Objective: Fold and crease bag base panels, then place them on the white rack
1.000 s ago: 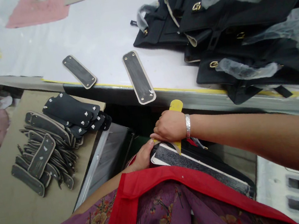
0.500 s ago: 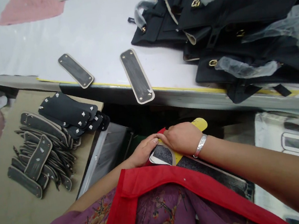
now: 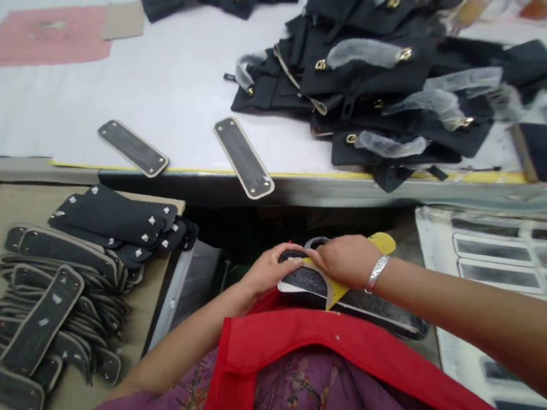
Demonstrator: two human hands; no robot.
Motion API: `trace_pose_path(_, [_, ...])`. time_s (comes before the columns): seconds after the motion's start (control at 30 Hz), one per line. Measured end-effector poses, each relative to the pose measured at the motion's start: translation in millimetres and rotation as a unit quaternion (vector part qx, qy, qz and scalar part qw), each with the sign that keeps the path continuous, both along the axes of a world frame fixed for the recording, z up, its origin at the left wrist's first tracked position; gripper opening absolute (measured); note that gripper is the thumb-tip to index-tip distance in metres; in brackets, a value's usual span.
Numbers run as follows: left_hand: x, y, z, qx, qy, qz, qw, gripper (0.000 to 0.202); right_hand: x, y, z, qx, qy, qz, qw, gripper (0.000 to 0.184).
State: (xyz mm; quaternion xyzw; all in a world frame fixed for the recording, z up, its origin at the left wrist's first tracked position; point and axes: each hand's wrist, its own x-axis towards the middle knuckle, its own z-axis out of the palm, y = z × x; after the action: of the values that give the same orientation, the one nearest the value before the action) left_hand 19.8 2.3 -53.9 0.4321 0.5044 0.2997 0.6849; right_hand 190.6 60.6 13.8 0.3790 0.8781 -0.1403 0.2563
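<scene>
- Progress: work on the dark item (image 3: 306, 281) appears under way; two studded panels (image 3: 244, 157) lie apart on the white table (image 3: 177, 83), others in a pile (image 3: 41, 319); the number complete cannot be told.
- Position: the item is beside the red apron (image 3: 290, 330), its long axis slanting toward lower right.
- Hands: left hand (image 3: 268, 269) pinches the item's end; right hand (image 3: 349, 261) grips the yellow strip (image 3: 383, 243), rounded end pointing upper right.
</scene>
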Motion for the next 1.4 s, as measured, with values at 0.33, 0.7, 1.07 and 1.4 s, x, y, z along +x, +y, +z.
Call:
trace_pose_path(0.33, [-58.3,-13.8,23.7,-0.119,-0.095,-0.004,0.988,0.057,71.1,-62.5,59.9,-0.087,0.112,-0.339,0.930,0.050])
trace_pose_path(0.7, [-19.3,-24.0,17.1,-0.148,-0.244,0.015,0.958,0.065,36.1,-139.1,10.1,-0.330,0.333,-0.526,0.710,0.034])
trace_pose_path(1.07, [-9.6,-27.1,-3.1,-0.084,-0.328,0.085,0.937,0.066,-22.0,-135.2,-22.2,-0.358,0.398,-0.609,0.585,0.025])
trace_pose_path(1.4, [-12.2,-25.3,-12.0,-0.058,-0.328,0.074,0.940,0.068,-56.9,-137.0,-31.9,-0.420,0.428,-0.669,0.439,0.014])
